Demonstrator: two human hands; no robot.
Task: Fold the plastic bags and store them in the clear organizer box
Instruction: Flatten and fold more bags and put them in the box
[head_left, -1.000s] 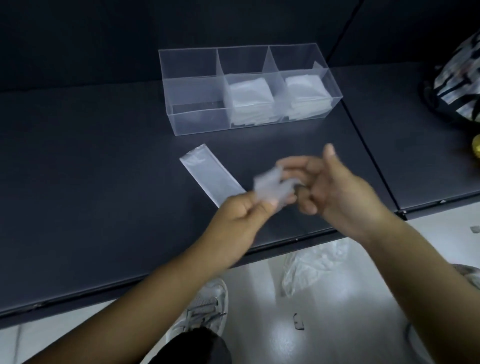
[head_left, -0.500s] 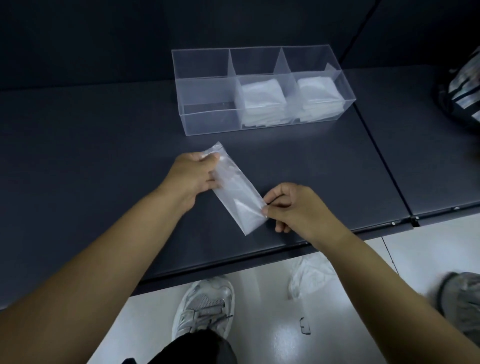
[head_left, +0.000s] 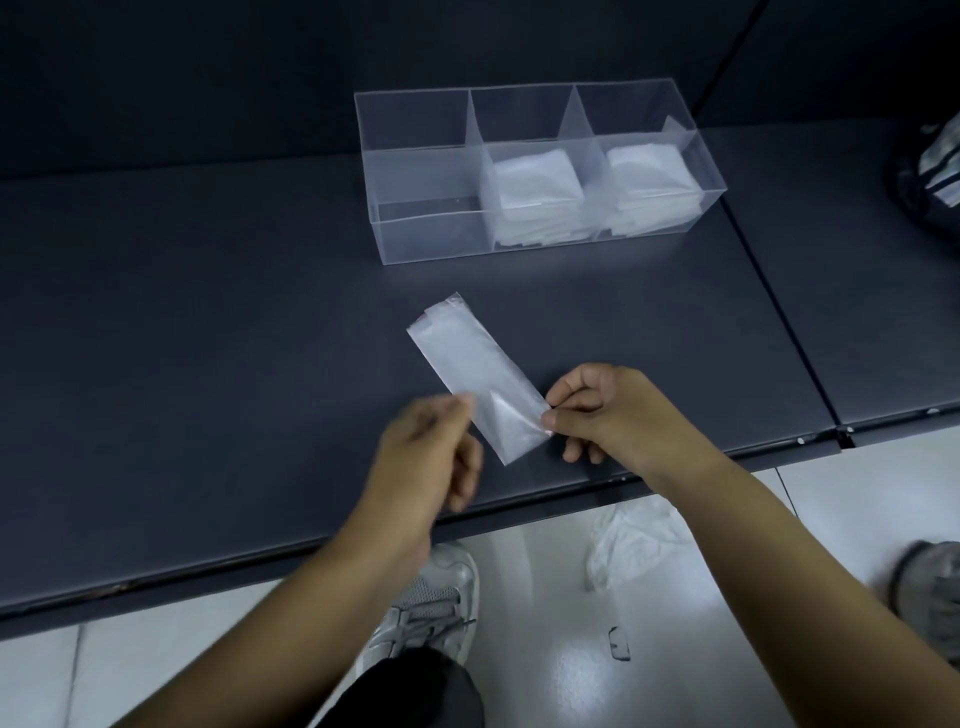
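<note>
A plastic bag (head_left: 475, 371), folded into a long narrow strip, lies flat and slantwise on the dark counter (head_left: 208, 364) at the middle of the frame. Its lower end is near the counter's front edge. The right hand (head_left: 613, 415) pinches the strip's lower right edge between thumb and forefinger. The left hand (head_left: 426, 457) is blurred, with its fingers loosely curled just beside the strip's lower left edge; I cannot tell whether it grips anything.

A band of counter separates the strip's upper end from the front wall of the clear organizer box (head_left: 426, 208) at upper centre. The box's middle and right compartments hold stacks of folded bags (head_left: 535, 182). A wide stretch of counter shows to the left. A seam (head_left: 779, 312) crosses the counter at right.
</note>
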